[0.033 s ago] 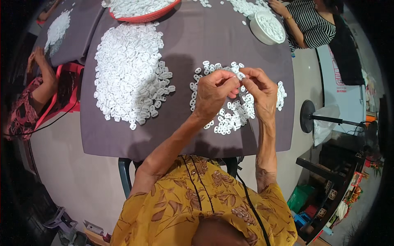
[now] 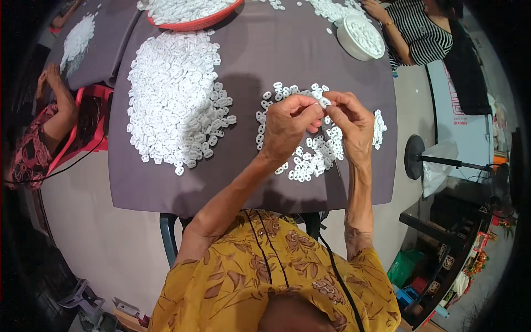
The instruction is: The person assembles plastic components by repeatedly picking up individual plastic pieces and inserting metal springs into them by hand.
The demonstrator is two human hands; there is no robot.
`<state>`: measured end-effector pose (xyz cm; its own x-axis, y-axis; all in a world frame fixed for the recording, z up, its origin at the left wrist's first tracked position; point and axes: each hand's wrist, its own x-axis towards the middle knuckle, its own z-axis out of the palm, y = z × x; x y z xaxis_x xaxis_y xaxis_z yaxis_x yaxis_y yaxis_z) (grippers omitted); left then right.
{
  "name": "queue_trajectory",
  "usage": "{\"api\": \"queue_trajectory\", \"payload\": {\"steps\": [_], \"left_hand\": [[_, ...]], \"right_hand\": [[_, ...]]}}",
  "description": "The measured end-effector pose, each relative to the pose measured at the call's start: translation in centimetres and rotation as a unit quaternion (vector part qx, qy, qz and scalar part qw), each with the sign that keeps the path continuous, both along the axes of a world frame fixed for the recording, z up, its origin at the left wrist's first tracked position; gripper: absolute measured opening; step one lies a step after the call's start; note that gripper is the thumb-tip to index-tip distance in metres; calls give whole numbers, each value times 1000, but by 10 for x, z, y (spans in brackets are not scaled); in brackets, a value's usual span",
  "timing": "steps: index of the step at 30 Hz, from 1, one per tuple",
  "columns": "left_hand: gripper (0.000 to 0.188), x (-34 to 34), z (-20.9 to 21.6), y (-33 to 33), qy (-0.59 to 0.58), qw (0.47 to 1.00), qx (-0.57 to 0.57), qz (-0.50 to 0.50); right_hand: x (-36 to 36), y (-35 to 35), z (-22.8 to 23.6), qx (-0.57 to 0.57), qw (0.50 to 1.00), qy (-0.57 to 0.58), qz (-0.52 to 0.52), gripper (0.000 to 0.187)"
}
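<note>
The right hand (image 2: 357, 124) is pinching a small white piece (image 2: 324, 102) between thumb and forefinger, its other fingers folding in behind. The left hand (image 2: 287, 124) is coming in from the other side with thumb and forefinger pressed together, their tips meeting right beside that same piece; whether they are gripping anything of their own, I can't tell from where I'm standing. The two hands are almost touching, and they are holding the piece up in front of the chest, over the bench (image 2: 249, 185).

Below and around the fingers, loose white pieces (image 2: 312, 164) are lying scattered on the grey cover, some partly hiding behind the hands. A small cluster (image 2: 378, 130) is sitting apart by the right edge. Off to the left, a far bigger white heap (image 2: 171, 94) is spreading over the cover, well apart from the hands.

Beyond that heap, a red basket (image 2: 193, 24) is brimming with more of the white stuff, and over at the far right a white bowl (image 2: 353, 48) is standing full as well. Next to the bowl someone in a striped top (image 2: 418, 30) is sitting with an arm on the bench, while at the left another person is sitting on a red chair (image 2: 99, 124).
</note>
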<state>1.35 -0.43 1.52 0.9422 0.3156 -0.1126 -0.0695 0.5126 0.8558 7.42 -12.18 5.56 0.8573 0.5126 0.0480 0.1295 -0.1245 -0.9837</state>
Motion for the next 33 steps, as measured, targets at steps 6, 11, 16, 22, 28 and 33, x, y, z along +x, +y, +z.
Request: {"api": "queue_trajectory", "payload": {"steps": [6, 11, 16, 22, 28, 33], "left_hand": [[21, -2, -3, 4, 7, 1000, 14, 5], [22, -1, -6, 2, 2, 1000, 0, -3], [22, 1, -5, 6, 33, 999, -16, -32], [20, 5, -10, 3, 45, 997, -69, -10], [21, 4, -12, 2, 37, 998, -51, -28], [24, 5, -10, 6, 67, 994, -69, -53]], "right_hand": [[-1, 1, -3, -21, 1000, -18, -4, 18], [0, -2, -7, -24, 1000, -19, 1, 16], [3, -4, -13, -55, 997, -45, 12, 15], [-3, 2, -10, -137, 968, -211, 6, 22], [0, 1, -18, -198, 896, -398, 14, 28], [1, -2, -20, -189, 916, -352, 44, 28]]}}
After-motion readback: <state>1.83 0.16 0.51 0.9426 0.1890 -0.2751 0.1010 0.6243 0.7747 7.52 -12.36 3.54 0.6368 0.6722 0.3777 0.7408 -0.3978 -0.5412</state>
